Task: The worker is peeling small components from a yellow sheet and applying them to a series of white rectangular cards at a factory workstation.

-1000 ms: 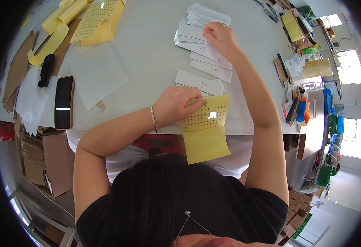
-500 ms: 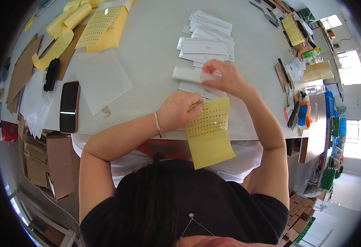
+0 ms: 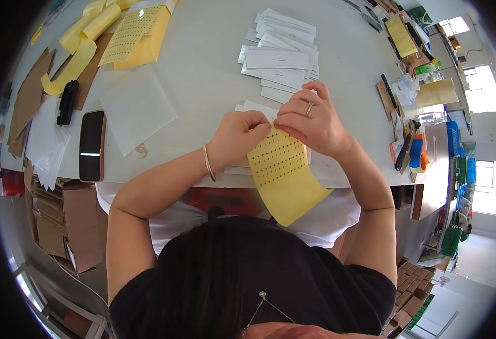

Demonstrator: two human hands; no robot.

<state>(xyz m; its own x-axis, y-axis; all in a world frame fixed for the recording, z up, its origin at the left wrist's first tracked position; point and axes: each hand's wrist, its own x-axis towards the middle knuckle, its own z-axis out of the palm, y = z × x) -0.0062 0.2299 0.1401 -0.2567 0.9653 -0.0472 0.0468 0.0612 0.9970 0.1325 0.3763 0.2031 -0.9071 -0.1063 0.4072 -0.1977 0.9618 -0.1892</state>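
A yellow sheet of small labels with rows of black marks hangs over the table's front edge, its lower part blank and curling. My left hand pinches its top edge between thumb and finger. Beside it, the fingertips of my right hand are pinched together at the same top edge; whether a single label is between them is hidden. White paper slips lie under and just beyond my hands, partly covered. Farther out, a loose pile of white folded slips is spread on the table.
A phone, a black stapler-like tool and a translucent sheet lie to the left. Behind them are more yellow label sheets and brown cardboard. Tools and an orange tape roll crowd the right edge.
My right hand has come down from the white slips to the top edge of the label sheet. My left hand has moved slightly up and left with the sheet.
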